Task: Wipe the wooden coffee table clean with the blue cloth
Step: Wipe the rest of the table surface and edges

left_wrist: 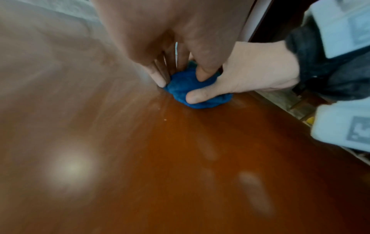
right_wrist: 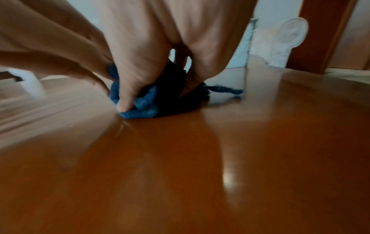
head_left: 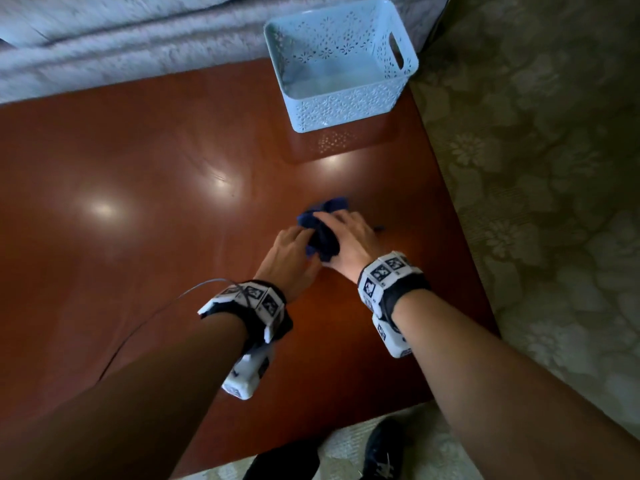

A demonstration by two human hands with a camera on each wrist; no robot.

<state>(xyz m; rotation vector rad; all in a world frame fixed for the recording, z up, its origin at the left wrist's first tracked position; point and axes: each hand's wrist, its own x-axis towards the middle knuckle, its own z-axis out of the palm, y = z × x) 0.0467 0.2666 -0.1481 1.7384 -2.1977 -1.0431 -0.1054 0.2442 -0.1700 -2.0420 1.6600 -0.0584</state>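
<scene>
Both hands, left hand (head_left: 292,249) and right hand (head_left: 348,237), curled round bunched blue cloth (head_left: 322,237): best flattened against table (head_left: 138,202) for broad, overlapping strokes.

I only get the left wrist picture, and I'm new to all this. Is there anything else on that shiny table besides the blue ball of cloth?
Observer: Yes, a pale blue basket stands at the far right corner of the table.
Operator: Anything in it?
Observer: It looks empty.
Operator: Is the cloth all balled up?
Observer: Not quite. The right wrist view shows a thin tail of the blue cloth trailing on the wood.
</scene>
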